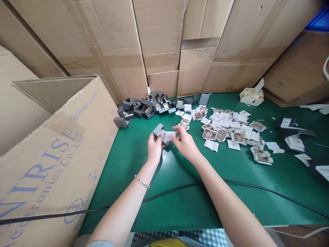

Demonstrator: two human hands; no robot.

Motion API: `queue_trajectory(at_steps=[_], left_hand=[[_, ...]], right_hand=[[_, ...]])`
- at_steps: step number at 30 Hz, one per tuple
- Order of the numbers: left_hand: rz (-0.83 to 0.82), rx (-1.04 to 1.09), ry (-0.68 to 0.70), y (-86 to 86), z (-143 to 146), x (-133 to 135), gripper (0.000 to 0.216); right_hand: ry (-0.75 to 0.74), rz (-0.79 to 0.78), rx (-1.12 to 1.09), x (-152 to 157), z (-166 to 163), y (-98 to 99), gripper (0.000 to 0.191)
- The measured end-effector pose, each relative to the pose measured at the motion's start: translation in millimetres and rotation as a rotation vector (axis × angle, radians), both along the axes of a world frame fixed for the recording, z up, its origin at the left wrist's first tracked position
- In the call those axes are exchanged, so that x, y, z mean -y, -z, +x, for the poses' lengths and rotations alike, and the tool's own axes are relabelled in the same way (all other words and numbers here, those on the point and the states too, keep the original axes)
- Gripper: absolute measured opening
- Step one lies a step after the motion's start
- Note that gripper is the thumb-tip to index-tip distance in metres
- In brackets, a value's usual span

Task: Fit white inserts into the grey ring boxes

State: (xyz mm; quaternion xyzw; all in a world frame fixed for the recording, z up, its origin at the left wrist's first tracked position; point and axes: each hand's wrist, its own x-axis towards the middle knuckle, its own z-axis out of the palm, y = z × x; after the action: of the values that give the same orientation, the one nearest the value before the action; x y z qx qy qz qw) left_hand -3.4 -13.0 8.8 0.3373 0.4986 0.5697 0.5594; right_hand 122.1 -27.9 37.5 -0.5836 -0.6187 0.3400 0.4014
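My left hand is closed around a small dark grey box with its lid raised, above the green table. At the box's right side, my right hand pinches a small white paper piece between thumb and fingers. That paper lies over the opening of the box, so most of the inside is hidden. Just beyond my hands, a heap of similar grey boxes sits at the back, several with lids open. To the right of my right hand, white paper slips and pale moulded inserts are strewn in a pile.
A large printed cardboard carton stands open on the left. Tall cardboard boxes wall off the back. A black cable crosses the green table under my forearms. A tissue pack and dark open boxes lie right.
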Motion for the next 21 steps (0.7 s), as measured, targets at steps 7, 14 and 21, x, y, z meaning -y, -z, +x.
queue_trajectory(at_steps=[7,14,21], left_hand=[[0.028,0.007,0.049,0.3,3.4,3.8,0.028],[0.024,0.074,0.069,4.4,6.4,4.9,0.027],[0.058,0.080,0.078,6.3,8.2,6.6,0.026]], right_hand=[[0.073,0.146,0.204,1.9,-2.2,5.6,0.022],[0.035,0.117,0.283,1.5,-3.6,6.6,0.025],[0.038,0.168,0.493,5.3,-5.8,3.6,0.025]])
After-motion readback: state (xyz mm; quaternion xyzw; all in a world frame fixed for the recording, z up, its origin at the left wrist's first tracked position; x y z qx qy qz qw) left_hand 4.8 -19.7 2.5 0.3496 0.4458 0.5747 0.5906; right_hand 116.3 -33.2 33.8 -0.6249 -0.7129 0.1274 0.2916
